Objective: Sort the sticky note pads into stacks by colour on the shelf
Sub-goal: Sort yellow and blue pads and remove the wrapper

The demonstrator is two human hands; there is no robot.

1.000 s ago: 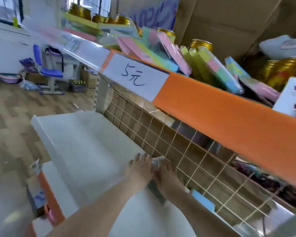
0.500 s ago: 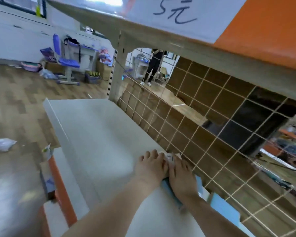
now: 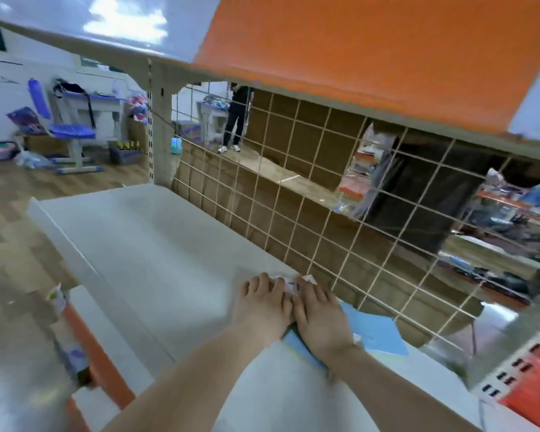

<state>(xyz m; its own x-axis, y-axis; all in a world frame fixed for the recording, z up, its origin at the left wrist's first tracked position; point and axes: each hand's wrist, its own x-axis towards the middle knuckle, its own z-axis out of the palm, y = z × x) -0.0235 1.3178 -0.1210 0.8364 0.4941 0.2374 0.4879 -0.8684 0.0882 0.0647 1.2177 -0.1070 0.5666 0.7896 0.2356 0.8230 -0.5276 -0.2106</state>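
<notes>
Low in the middle, the left hand (image 3: 262, 302) and right hand (image 3: 320, 316) lie flat, fingers straight, pressing a blue pad (image 3: 304, 349) on the shelf (image 3: 156, 244); pushed unevenly, it could slide into the grid (image 3: 293, 213).

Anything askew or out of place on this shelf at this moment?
Nothing clearly stands out. Both hands, left hand and right hand, lie flat on a blue sticky note pad on the white metal shelf; another blue pad lies beside it near the wire grid back.
</notes>
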